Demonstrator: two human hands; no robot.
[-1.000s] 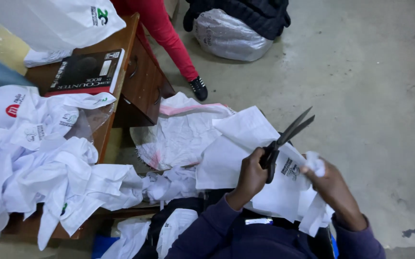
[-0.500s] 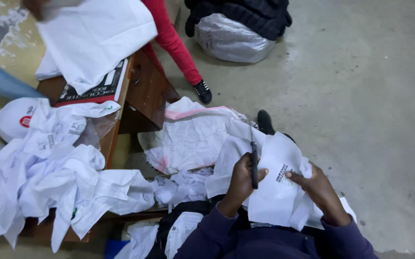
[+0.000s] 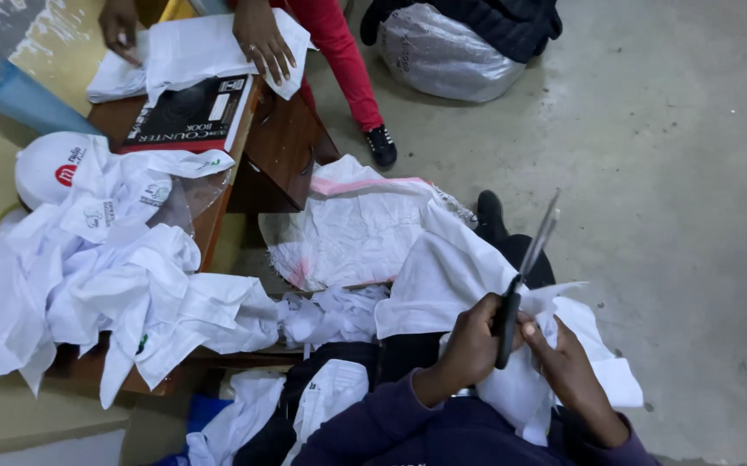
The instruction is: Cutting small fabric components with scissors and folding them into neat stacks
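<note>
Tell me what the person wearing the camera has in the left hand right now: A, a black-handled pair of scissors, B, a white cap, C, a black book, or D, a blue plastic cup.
A: the left hand is wrapped around the black handle of the scissors, whose blades point up and away over the white garment on the lap, while the right hand grips the cloth beside it.

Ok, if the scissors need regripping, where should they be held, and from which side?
Probably by the black handle, low on the scissors, coming from below on the wearer's side. The blades point up and away over the white cloth, so the handle end is nearest. The left hand already wraps it; the right hand sits beside, on the cloth.
</note>
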